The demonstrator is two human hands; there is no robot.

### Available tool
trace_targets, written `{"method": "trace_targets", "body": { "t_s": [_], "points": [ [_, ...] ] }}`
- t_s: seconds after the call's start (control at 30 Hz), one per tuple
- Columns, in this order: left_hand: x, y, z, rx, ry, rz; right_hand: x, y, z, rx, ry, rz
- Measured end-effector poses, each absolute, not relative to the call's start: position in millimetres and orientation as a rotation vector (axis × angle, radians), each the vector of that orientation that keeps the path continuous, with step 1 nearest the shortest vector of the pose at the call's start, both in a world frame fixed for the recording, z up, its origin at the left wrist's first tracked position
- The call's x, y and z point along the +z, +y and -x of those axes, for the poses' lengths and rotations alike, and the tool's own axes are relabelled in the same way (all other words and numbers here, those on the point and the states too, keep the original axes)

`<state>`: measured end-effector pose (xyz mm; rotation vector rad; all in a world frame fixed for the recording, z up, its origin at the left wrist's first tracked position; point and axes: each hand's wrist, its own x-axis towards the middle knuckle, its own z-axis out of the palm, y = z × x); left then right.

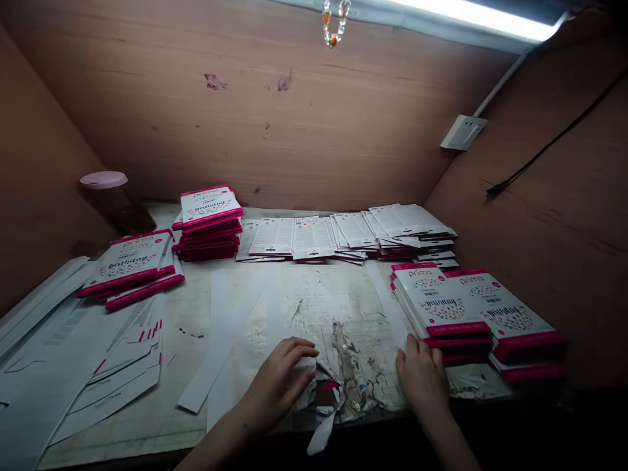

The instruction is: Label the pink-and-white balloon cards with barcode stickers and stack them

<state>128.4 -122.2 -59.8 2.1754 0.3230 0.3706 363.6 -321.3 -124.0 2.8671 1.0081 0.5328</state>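
Pink-edged printed card packets (471, 307) marked "primo": two overlapping stacks at the right of the work surface, just beside the right hand (422, 379). Right hand: open and released, with fingers (411, 347) spread and pointing away from the body, tips touching or almost touching the near-left edge of the stacks. No grasp visible.

Left hand (277, 386): unclenched, fingers curved and lying over a torn white paper scrap (307, 386). Whether any light pinch on the scrap exists: not determinable from this view.

Between both hands: peeling, scuffed covering (348, 373) of a worn workbench (304, 307). Left of the left hand: long white paper strips (220, 340). Far left: flat die-cut white card blanks (108, 373) with small pink marks, overlapping one another.

Further back: two more stacks of pink-edged packets (209, 222), one on the upper left and one (130, 265) lower left. Centre rear: fanned rows of white printed sheets (343, 235).

Behind the workbench: brown wood panelling (245, 98), a pink-lidded jar (103, 180) in the left corner, a white wall switch plate (464, 131), and a black cable (554, 131). Overhead: a strip light (471, 19) and a hanging bead string (333, 23).
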Motion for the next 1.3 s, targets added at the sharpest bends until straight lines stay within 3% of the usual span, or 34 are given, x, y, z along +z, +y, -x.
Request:
{"method": "trace_targets", "body": {
  "t_s": [0.13,0.23,0.3,0.37,0.47,0.57,0.67,0.77,0.87,0.97,1.17,1.3],
  "points": [
    [-55,-132,-136,0.31,0.241,-2.103,-106,-318,-375,0.445,1.011,-2.963],
    [-56,-135,-135,0.276,0.253,-2.019,-102,-318,-381,0.212,0.975,-3.358],
    [-57,-136,-135,0.265,0.266,-1.981,-102,-315,-375,-0.296,1.034,-3.72],
    [-58,-136,-137,0.273,0.271,-1.992,-102,-309,-356,-1.142,1.083,-3.945],
    [-61,-133,-142,0.311,0.26,-2.125,-100,-295,-308,-2.321,1.093,-3.754],
    [-66,-125,-144,0.302,0.218,-2.334,-104,-284,-260,-2.709,1.387,-3.421],
    [-75,-116,-142,0.195,0.183,-2.49,-113,-285,-237,-2.435,1.845,-3.269],
    [-81,-111,-141,0.075,0.209,-2.575,-104,-287,-248,-1.499,2.116,-3.256],
    [-83,-111,-142,0.035,0.238,-2.584,-70,-261,-287,-0.501,2.051,-3.217],
    [-87,-113,-143,0.046,0.274,-2.565,-38,-190,-336,0.112,2.029,-3.002],
    [-119,-102,-125,0.327,0.291,-2.559,-45,-17,-374,0.088,2.28,-2.412],
    [-130,-95,-97,0.523,0.491,-2.516,-57,44,-357,0.122,2.397,-2.204]
  ]
}}
